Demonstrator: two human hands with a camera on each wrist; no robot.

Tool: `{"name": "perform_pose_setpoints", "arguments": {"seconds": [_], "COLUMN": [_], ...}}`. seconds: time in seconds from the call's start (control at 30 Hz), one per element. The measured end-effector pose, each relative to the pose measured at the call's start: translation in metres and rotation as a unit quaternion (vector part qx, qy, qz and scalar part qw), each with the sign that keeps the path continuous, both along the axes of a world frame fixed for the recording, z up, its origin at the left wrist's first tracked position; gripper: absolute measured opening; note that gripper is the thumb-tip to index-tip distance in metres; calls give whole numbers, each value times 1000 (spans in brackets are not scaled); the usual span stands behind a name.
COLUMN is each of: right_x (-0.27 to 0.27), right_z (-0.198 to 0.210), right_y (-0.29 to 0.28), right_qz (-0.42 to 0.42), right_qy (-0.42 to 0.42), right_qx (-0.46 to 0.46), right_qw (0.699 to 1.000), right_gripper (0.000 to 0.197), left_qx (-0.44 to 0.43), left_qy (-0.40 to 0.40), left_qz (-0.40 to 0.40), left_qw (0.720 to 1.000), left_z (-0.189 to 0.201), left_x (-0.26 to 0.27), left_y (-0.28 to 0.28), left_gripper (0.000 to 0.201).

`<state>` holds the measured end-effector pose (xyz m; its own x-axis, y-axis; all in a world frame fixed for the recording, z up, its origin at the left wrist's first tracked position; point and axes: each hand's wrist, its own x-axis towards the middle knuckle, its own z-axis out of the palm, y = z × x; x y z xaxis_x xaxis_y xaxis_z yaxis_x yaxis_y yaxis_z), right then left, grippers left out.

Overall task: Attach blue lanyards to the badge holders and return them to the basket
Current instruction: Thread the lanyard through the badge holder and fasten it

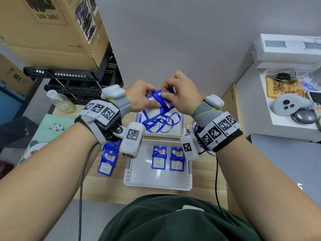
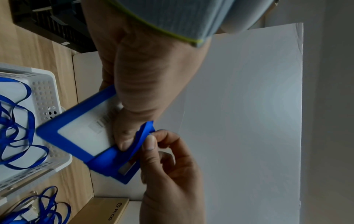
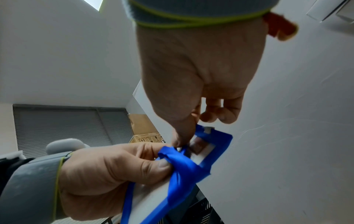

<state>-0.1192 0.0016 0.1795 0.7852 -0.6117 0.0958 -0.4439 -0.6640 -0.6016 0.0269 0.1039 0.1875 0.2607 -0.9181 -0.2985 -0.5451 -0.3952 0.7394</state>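
The badge holder [image 2: 63, 121] looks like matt blue plastic round a clear glossy window. The lanyard [image 1: 159, 121] is flat woven ribbon with a slight sheen. The basket [image 1: 156, 186] is smooth white perforated plastic on a wood-grain table [image 1: 205, 171].

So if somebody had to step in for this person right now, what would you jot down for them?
Left hand: grips the badge holder in the air above the far basket.
Right hand: pinches the blue lanyard at the holder's slot end, mid-attachment.
Done: two holders with lanyards lie in the near basket.
Left: finish this holder and put it in the near basket. Another wrapped holder lies on the table left of it. Loose lanyards sit in the far basket.
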Motion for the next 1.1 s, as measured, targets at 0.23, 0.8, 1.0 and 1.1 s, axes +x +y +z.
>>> {"name": "perform_pose_setpoints", "arguments": {"seconds": [0.23,0.8,1.0,1.1], "right_x": [5,51,79,94], "right_z": [-6,-47,-79,-94], "right_y": [5,42,57,70], "right_qz": [-8,-35,-37,-27], "right_qy": [-3,-61,-19,8], "right_qx": [19,185,348,375], "right_qw": [1000,980,937,927], "right_gripper": [3,20,6,6], "left_qx": [41,-15,-34,-18], "left_qy": [-10,58,123,123], "left_qz": [-26,67,222,242], "left_qw": [999,996,967,962], "left_z": [-5,-55,-88,-103], "left_x": [8,33,61,75], "left_y": [6,56,101,121], "left_gripper": [30,32,33,29]}}
